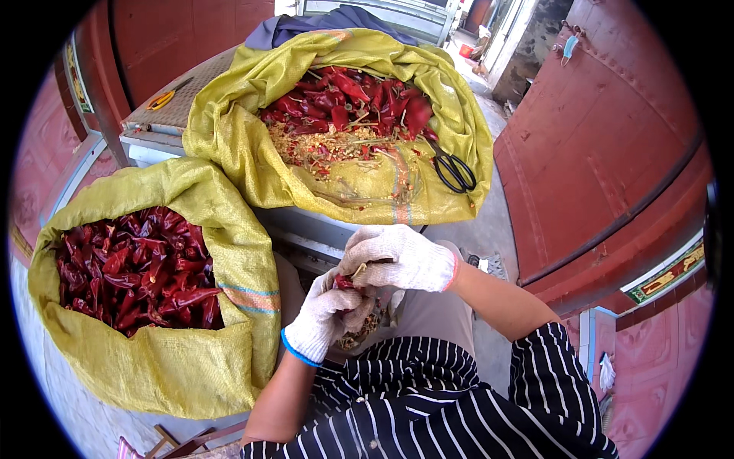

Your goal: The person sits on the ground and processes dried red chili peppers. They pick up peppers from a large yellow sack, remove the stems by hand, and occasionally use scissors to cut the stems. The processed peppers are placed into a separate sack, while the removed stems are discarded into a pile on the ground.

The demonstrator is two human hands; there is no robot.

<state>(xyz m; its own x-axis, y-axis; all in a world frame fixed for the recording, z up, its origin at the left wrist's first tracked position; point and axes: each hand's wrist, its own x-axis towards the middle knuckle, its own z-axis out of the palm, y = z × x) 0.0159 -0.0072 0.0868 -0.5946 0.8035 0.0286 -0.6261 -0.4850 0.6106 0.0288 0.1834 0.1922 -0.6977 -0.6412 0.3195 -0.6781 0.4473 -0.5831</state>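
Observation:
My left hand (319,315), in a white knit glove with a blue cuff, is closed round a dried red chili pepper (344,282). My right hand (396,258), gloved in white with a red cuff, pinches at the pepper's pale stem end from above. Both hands meet over my lap, and the fingers partly hide the pepper. Just beyond them lies a spread yellow woven sack (321,187) with whole red chilies (352,86), loose stems and pale seeds (336,145). Black-handled scissors (454,170) rest at its right side.
At the left stands an open yellow sack (153,367) filled with dark red chilies (138,268). Orange-handled scissors (160,100) lie on the table (187,107) at the far left. Seeds and scraps (365,327) sit below my hands. A red metal door (589,153) stands at the right.

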